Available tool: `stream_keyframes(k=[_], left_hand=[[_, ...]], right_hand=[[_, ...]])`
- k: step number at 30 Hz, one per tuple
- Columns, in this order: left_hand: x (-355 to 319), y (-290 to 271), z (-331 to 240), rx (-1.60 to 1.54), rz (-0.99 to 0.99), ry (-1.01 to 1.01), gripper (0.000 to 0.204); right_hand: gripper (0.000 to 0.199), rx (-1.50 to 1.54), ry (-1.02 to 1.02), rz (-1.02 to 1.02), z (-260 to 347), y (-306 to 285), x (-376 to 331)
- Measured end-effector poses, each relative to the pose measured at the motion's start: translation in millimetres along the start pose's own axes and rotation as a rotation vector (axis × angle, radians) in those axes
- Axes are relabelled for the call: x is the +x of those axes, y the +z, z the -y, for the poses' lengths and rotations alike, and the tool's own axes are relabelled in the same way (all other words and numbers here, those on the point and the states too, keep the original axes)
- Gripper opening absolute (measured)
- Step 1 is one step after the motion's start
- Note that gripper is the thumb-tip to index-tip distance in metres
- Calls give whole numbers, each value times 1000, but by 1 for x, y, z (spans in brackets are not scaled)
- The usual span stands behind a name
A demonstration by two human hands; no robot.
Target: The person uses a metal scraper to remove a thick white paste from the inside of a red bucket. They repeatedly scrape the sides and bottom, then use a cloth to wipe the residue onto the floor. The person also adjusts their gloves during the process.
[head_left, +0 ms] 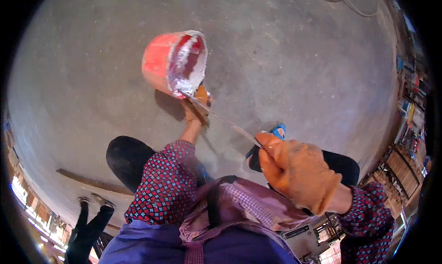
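The right hand [294, 169], in a thick orange glove [309, 181], is closed around one end of a rod [225, 121]. The rod slants away from that grip, forward and to the left, and its far end meets the near edge of the bucket's mouth.

There, well ahead of the right hand and to its left, the left hand [195, 109] holds the bucket [159, 61] by the near side of its rim — its fingers are blurred and partly hidden, so how they wrap is hard to tell, though it seems to wear an orange-brown glove too. The bucket is red, tipped over with its mouth turned to the right; whitish, silvery residue [184, 56] coats part of the inside.

Just ahead of the right glove shows a blue sandal [278, 130] on a foot. Nearer the body than the left grip come a patterned sleeve [161, 185] and a dark knee [129, 158]. Farther out, back and left of the left hand, a plank [92, 181] lies on the grey floor [299, 70] — beyond it stand another person's legs [90, 222]. A hose [350, 1] curls far ahead and right of both grips.
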State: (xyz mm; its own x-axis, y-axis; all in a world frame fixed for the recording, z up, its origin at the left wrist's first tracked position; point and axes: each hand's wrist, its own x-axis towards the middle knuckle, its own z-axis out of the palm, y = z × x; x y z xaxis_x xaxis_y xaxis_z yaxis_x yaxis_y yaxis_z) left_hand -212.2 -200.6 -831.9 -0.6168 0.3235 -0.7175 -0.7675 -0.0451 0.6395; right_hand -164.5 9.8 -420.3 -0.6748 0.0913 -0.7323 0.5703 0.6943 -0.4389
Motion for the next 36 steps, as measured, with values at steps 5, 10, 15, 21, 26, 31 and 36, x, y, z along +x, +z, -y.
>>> stream_keyframes(k=[5,10,15,21,26,31,36], left_hand=[[-16,25,-32,-507,13,-197,63],[-21,55,-49,-466,-29,-160,53],[-5,35,-20,-722,16,-153,54],[8,17,-9,-732,421,-87,46],[0,26,-44,-302,334,6,46],[-15,15,-41,-196,213,8,44],[-20,27,-26,-279,129,-35,42]], right_hand=[[38,-293,-65,-43,2,78,-22],[50,-179,-33,-157,-28,143,-19],[54,-83,-81,-253,-36,205,-5],[48,19,-45,-86,-43,177,-4],[35,-188,-277,-108,-66,41,-14],[21,-318,-396,-33,-72,-2,14],[13,-333,-385,-155,-50,-25,6]])
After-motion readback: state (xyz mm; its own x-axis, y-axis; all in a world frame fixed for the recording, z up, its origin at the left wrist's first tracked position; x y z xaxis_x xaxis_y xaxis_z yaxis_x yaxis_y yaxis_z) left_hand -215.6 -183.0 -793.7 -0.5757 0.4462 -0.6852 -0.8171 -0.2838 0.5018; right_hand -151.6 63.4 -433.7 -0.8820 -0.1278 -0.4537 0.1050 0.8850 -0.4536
